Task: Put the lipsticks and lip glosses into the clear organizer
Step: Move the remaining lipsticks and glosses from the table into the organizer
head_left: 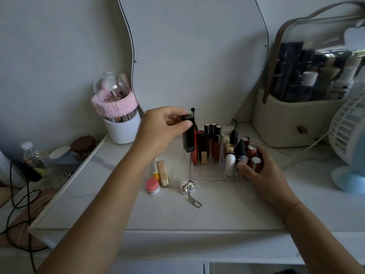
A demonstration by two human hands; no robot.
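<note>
Just left of the frame's centre, a black tube (188, 138) is pinched at its cap by the left grip (164, 127), with thumb and fingers closed round the top. The tube is held upright at the left rear edge of the clear organizer (206, 175), beside the red and brown lip glosses (214, 147) stood in it. Whether its lower end is already inside a compartment cannot be told, as the tube is blurred. The right grip (260, 171) is curled round the organizer's right front corner, fingers against the lipsticks (256, 160) there. On the tabletop (217, 210), left of the organizer, a gold lipstick (164, 174), a pink-lidded jar (152, 185) and a silver keychain (187, 185) are laid.
</note>
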